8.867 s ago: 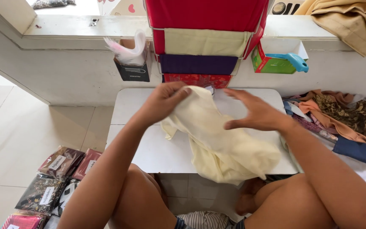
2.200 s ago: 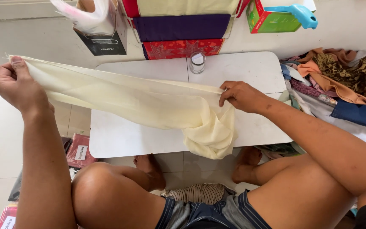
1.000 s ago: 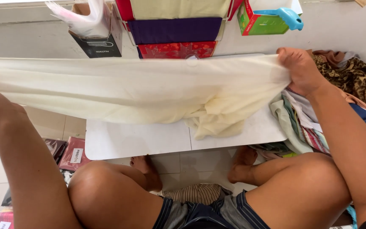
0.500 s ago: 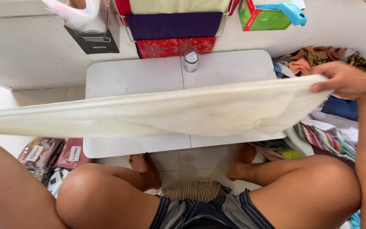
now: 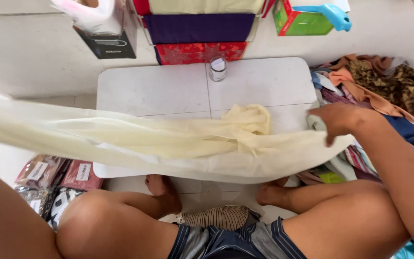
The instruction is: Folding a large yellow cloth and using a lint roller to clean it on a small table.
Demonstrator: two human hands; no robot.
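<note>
A long cream cloth [image 5: 168, 144] stretches sideways, left to right, over the front of the white desk [image 5: 168, 88]. The right hand [image 5: 339, 120] pinches its right end with bent fingers [image 5: 329, 136]. The left hand is out of sight, so I cannot tell its grip. A small glass [image 5: 217, 68] stands behind.

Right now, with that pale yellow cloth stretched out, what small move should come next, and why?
Probably lower the cloth flat onto the small white table. The right hand holds one end at the table's edge, the other end runs off the left side, and a bunched fold sits in the middle, needing smoothing.
</note>
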